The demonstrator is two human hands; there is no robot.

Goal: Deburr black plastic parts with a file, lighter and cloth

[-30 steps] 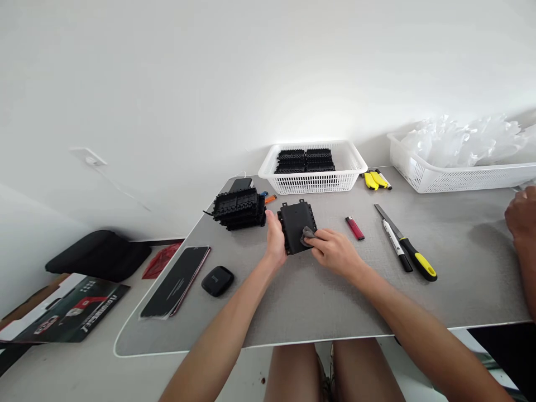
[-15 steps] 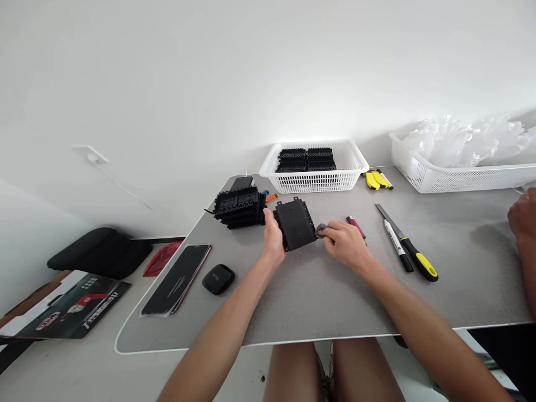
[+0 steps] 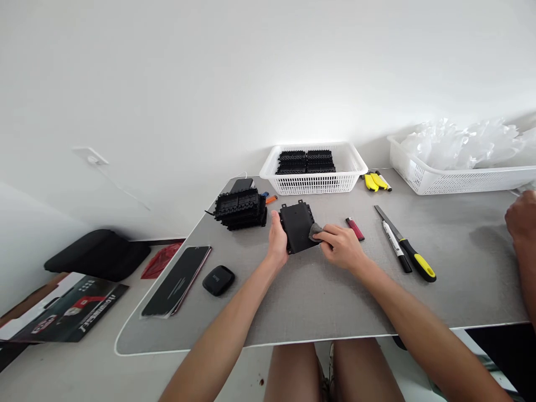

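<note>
My left hand (image 3: 278, 241) grips a flat black plastic housing (image 3: 296, 226) by its left side, tilted up over the table. Toothed edges and small mounting tabs show along its rim. Pinched in my right hand (image 3: 341, 245) is a grey cloth (image 3: 315, 231), pressed on the right part of the housing's face. Left of the hands lies a stack of similar black housings (image 3: 239, 208). A dark red lighter (image 3: 355, 229) rests just beyond my right hand.
Behind stands a white basket (image 3: 316, 183) with black housings; a second basket (image 3: 469, 181) holds clear plastic bags. A file (image 3: 412, 254), a marker (image 3: 396, 243) and yellow-handled tools (image 3: 374, 181) lie right. A black case (image 3: 218, 280) and phone-like panel (image 3: 176, 282) lie left. Another person's hand (image 3: 521, 218) rests at right.
My right hand has moved the grey cloth from the housing's right edge left onto its face. The housing has shifted slightly right in my left hand.
</note>
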